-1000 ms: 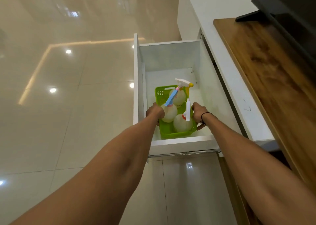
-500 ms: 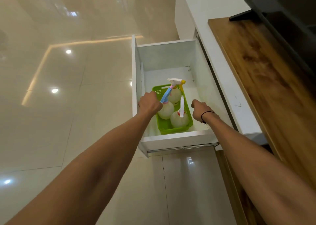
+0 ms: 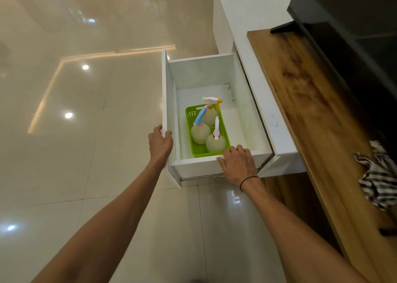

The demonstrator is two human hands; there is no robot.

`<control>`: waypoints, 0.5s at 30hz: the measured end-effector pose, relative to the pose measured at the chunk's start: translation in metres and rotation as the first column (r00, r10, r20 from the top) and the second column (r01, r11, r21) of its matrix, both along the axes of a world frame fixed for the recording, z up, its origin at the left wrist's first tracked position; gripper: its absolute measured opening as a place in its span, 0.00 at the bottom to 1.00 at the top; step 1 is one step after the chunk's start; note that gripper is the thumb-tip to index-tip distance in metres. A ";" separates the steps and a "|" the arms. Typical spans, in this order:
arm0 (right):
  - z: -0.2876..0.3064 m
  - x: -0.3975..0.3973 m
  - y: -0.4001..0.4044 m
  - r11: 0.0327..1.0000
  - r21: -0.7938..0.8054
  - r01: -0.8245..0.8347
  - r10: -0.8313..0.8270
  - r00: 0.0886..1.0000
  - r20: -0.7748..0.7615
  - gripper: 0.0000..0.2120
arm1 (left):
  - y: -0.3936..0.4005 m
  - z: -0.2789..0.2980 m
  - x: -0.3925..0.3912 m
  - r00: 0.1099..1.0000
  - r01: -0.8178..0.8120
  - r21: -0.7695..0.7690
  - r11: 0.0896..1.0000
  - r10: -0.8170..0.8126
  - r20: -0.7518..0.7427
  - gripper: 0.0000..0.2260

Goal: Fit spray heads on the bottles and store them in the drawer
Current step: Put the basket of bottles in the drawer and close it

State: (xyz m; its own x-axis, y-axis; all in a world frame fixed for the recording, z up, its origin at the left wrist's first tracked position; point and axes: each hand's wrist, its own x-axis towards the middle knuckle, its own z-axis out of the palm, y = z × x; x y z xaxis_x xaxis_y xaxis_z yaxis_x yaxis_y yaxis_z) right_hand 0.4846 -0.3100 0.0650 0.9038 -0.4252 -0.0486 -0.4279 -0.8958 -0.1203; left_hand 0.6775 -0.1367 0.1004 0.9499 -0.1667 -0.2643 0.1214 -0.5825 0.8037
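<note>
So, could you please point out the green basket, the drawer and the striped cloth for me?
Green basket (image 3: 190,114): head view, on its far left wall.
Drawer (image 3: 199,166): head view, on its near white wall.
Striped cloth (image 3: 378,179): head view, on its crumpled middle.

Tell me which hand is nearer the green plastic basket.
Right. The right hand rests on the drawer's near wall beside the green plastic basket; the left hand touches the drawer's front panel, apart from it.
</note>
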 end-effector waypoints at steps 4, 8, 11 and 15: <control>-0.010 -0.024 0.003 0.998 -0.064 0.002 -0.003 1.000 -0.010 0.19 | 0.001 0.002 -0.024 0.991 -0.009 -0.171 0.985 -0.014 -0.135 0.22; -0.012 -0.043 0.015 0.998 -0.026 0.057 -0.058 0.998 -0.021 0.34 | -0.003 0.010 -0.036 0.995 0.056 -0.170 0.984 -0.069 -0.072 0.22; -0.009 -0.057 0.025 0.989 0.046 0.143 -0.144 0.989 0.027 0.36 | -0.014 0.012 -0.044 0.994 0.057 -0.200 0.978 -0.075 -0.084 0.22; -0.006 -0.059 0.026 0.939 0.229 0.257 -0.291 0.948 0.130 0.31 | -0.027 0.013 -0.051 0.993 0.055 -0.224 0.973 -0.077 -0.091 0.22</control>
